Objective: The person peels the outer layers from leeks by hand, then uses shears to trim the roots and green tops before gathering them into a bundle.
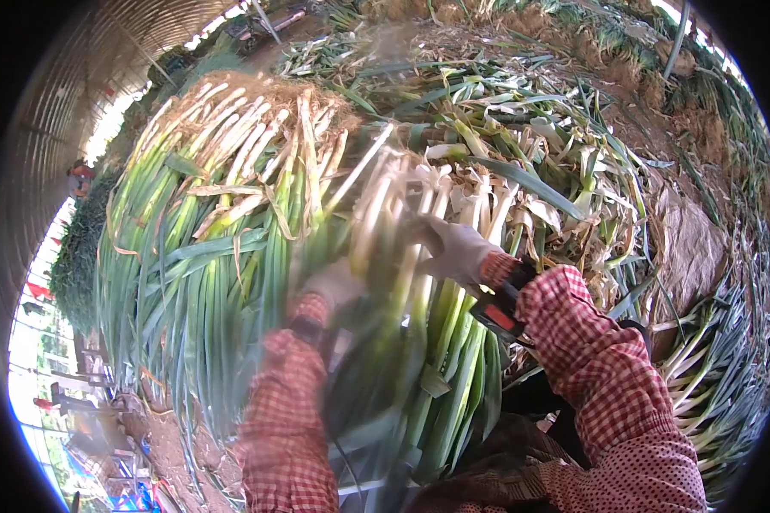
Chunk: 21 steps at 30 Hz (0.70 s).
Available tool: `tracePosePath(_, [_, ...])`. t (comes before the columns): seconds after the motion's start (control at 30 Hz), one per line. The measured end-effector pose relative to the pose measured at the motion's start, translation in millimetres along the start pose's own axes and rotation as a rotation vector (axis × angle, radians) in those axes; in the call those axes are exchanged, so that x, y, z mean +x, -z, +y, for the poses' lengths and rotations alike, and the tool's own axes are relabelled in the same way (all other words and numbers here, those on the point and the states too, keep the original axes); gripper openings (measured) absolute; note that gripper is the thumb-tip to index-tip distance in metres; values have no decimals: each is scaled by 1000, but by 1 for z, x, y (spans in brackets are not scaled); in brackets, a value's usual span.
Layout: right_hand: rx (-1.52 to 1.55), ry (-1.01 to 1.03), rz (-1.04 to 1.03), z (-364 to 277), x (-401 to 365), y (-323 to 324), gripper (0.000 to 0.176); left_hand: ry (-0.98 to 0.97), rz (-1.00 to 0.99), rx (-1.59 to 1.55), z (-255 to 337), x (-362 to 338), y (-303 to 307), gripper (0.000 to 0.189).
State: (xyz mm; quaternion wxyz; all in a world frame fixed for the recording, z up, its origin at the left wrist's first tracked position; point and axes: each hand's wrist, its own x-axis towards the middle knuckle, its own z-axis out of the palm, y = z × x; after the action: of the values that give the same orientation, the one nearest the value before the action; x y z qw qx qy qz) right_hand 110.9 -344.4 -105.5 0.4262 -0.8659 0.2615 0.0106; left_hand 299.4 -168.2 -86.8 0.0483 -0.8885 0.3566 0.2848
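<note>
The gloved right hand (pixel 453 248) is closed around a bunch (pixel 441 359) of green onions, gripping it just below the white ends. The left hand (pixel 334 286), also gloved, sits against the same bunch on its other side, too blurred to tell whether it grips. Both red checked sleeves (pixel 607 385) reach up from below. The bunch stands in front of the person, white ends away. Just left lies a big pile (pixel 205 205) of onions, and to the right stripped leaves (pixel 565 179) litter the soil (pixel 693 248).
</note>
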Motion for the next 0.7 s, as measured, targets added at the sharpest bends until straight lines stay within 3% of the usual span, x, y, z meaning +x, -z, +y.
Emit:
tracePosePath(0.1, [171, 168, -184, -11, -51, 6, 90, -84, 37, -351, -27, 16, -30, 50])
tracePosePath(0.17, [37, 199, -325, -22, -96, 1, 89, -387, 351, -170, -82, 79, -89, 37])
tracePosePath(0.23, [-27, 260, -379, -24, -113, -15, 85, 27, 520, -768, -90, 78, -114, 31])
tracePosePath(0.33, [-48, 191, -444, -39, -100, -16, 76, -41, 763, -715, -98, 87, -138, 22])
tracePosePath(0.4, [-121, 145, -401, -42, -77, -17, 62, -90, 1016, -1051, -103, 92, -153, 21])
tracePosePath(0.5, [-158, 299, -156, -19, -33, -30, 59, -10, 1075, -685, -55, 29, -114, 16])
tracePosePath(0.57, [-181, 86, -224, -41, -19, -8, 60, -29, 926, -570, -46, 20, -104, 18])
tracePosePath(0.7, [-173, -48, -106, -35, 30, -3, 67, 34, 667, -202, -23, 4, -86, 29])
